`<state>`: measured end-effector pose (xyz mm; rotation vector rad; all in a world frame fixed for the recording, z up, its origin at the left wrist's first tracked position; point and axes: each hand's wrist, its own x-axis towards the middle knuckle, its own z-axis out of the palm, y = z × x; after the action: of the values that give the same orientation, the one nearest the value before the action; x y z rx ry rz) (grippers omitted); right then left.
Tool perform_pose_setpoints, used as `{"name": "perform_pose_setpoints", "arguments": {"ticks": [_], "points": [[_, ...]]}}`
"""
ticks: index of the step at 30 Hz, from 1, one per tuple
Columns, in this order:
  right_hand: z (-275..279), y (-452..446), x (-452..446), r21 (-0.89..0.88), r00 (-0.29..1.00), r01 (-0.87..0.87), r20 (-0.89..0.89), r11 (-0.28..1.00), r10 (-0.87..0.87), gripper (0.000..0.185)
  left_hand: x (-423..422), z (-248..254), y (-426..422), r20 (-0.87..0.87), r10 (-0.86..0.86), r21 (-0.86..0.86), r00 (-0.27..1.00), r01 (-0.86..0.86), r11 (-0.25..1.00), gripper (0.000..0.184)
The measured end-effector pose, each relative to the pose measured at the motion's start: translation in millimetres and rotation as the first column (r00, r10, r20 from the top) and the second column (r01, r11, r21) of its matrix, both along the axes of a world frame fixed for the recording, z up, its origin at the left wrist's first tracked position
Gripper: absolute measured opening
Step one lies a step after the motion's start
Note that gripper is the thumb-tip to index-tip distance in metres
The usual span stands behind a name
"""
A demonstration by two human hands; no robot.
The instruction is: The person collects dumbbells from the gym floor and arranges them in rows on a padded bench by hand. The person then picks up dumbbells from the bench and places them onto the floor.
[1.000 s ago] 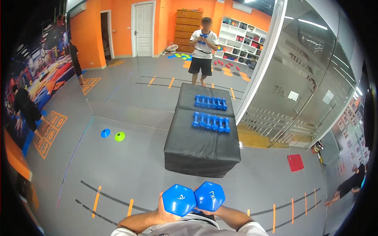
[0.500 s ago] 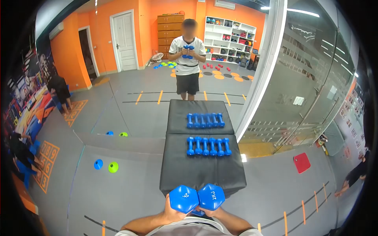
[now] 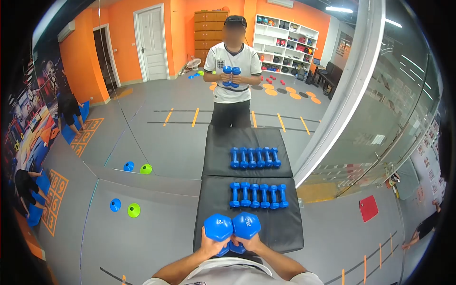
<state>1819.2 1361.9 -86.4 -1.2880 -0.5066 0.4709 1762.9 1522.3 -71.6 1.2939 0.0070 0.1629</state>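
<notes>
Each of my hands grips a blue hexagonal dumbbell, held upright in front of my chest over the near edge of the black padded bench (image 3: 216,197). My left hand (image 3: 212,246) is wrapped round the handle of the left dumbbell (image 3: 218,227). Fingers of my right hand (image 3: 250,242) close round the right dumbbell (image 3: 247,225), marked 2KG. The two upper heads touch or nearly touch; the handles are mostly hidden beneath them. Beyond them, a row of several blue dumbbells (image 3: 255,195) lies side by side on the bench.
A large mirror (image 3: 175,147) behind the bench reflects me, the bench and the room. Blue (image 3: 115,205) and green cones (image 3: 134,210) stand on the floor at left. A red mat (image 3: 368,209) lies at right. Other people bend at the far left (image 3: 31,187) and far right (image 3: 426,225).
My view has moved nearer the bench and mirror, and my reflection looks larger. Both held dumbbells sit slightly higher in view, now overlapping the bench more. The grip stays the same.
</notes>
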Motion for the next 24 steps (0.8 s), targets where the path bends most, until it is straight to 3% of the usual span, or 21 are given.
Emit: {"name": "perform_pose_setpoints", "arguments": {"ticks": [2,4,6,8,14,18,24], "points": [[-17,18,22,0.039,0.996,0.014,-0.086,0.999,-0.01,0.017,25,-14,13,-0.029,0.039,-0.016,0.999,-0.039,0.999,0.013],[-50,31,48,-0.053,0.998,-0.036,-0.053,0.998,0.033,0.015,44,-26,27,-0.154,0.062,-0.01,0.986,-0.065,0.998,0.011],[-71,46,70,-0.099,0.994,-0.042,-0.1,0.994,0.032,0.013,65,-63,45,-0.168,0.056,0.01,0.984,-0.055,0.998,0.006],[-88,64,88,-0.028,0.969,0.019,-0.246,0.999,-0.026,0.011,88,-78,55,-0.264,0.031,-0.141,0.964,-0.07,0.987,0.003],[-168,97,136,-0.046,0.817,0.092,-0.567,0.995,-0.102,0.01,145,-159,83,-0.49,-0.03,-0.204,0.871,-0.082,0.976,0.01],[-213,109,174,-0.175,0.702,0.091,-0.687,0.98,-0.187,0.005,184,-220,94,-0.64,-0.073,-0.205,0.765,-0.078,0.976,0.006],[-275,121,226,-0.346,0.654,0.094,-0.686,0.934,-0.32,0.008,241,-291,106,-0.724,-0.086,-0.171,0.684,-0.057,0.984,0.007]]}}
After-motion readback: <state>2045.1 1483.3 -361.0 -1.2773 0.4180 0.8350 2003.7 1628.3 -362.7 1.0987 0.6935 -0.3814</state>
